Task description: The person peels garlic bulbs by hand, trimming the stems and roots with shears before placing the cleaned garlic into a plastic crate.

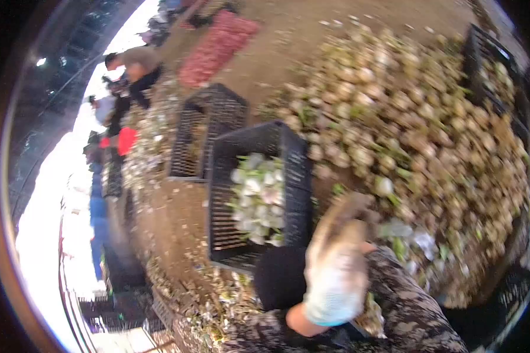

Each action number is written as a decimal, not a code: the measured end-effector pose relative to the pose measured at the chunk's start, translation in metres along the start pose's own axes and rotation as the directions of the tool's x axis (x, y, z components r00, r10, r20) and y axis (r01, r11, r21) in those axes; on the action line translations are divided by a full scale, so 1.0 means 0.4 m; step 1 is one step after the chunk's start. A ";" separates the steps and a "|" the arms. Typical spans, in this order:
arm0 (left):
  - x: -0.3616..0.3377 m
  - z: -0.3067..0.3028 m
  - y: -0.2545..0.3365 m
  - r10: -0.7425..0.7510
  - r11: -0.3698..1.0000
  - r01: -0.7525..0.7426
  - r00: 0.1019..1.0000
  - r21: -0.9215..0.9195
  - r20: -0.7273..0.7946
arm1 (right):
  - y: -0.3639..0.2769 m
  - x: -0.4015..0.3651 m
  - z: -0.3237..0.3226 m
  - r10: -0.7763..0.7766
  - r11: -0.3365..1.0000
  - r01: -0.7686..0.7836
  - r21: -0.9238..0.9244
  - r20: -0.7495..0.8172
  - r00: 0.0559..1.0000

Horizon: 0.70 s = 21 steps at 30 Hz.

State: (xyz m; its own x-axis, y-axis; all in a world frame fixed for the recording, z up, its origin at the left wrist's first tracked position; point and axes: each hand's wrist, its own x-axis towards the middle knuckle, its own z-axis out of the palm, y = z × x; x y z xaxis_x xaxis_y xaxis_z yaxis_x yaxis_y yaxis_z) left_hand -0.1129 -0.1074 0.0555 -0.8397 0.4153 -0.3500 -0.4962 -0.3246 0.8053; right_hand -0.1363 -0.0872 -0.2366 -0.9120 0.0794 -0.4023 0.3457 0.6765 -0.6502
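Observation:
My left hand point(337, 279), in a pale glove with a blue cuff, is in front of my body at the bottom centre, overlapping my right hand. My right hand point(354, 207), in a dirty brownish glove, reaches toward the near edge of a large heap of pale bulbs point(418, 123), garlic or onions by their look. Motion smears the fingers of both hands, and whatever they might hold is hidden. A black plastic crate point(298, 170) left of my hands contains cleaned white bulbs point(256, 200) with green stem ends. Near my right hand lies a single white bulb point(384, 187).
Behind the near crate stands another black crate point(227, 106). A red mesh sack point(218, 47) lies farther back. A person point(136, 67) bends over at the upper left. Another crate point(483, 65) with bulbs is at the far right. Peelings point(206, 300) litter the ground.

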 end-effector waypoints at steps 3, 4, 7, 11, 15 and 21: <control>0.009 0.005 0.012 -0.121 0.981 0.124 0.992 -0.152 0.026 | 0.048 -0.049 -0.067 0.049 0.911 0.009 0.413 -0.130 0.990; 0.007 0.001 0.015 -0.130 0.970 0.134 0.991 -0.203 0.030 | 0.057 -0.067 -0.108 0.087 0.733 0.028 0.680 -0.134 0.987; 0.015 -0.007 -0.032 -0.036 0.981 0.037 0.999 -0.191 0.006 | 0.012 -0.201 -0.309 0.053 0.046 0.099 0.994 -0.101 0.993; -0.004 0.028 -0.082 -0.018 0.995 0.015 0.999 0.095 0.031 | 0.011 -0.476 -0.495 -0.048 -0.025 0.421 0.907 -0.422 0.905; 0.002 0.002 -0.413 -0.095 0.941 -0.094 0.848 0.326 0.521 | -0.018 -0.692 -0.535 0.216 0.505 0.430 0.749 -0.591 0.777; -0.044 0.110 -0.361 -0.421 0.791 0.611 0.520 0.021 0.743 | 0.199 -0.773 -0.423 0.259 0.586 0.509 0.630 -0.741 0.619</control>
State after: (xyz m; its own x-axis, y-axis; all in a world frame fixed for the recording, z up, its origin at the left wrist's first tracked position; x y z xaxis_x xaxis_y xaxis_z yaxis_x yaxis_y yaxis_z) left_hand -0.0169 -0.0303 -0.0335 -0.0636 0.9842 -0.1651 -0.9010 0.0145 0.4336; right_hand 0.1358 0.0660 -0.0550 -0.6386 0.7672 0.0599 -0.1226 -0.0246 -0.9922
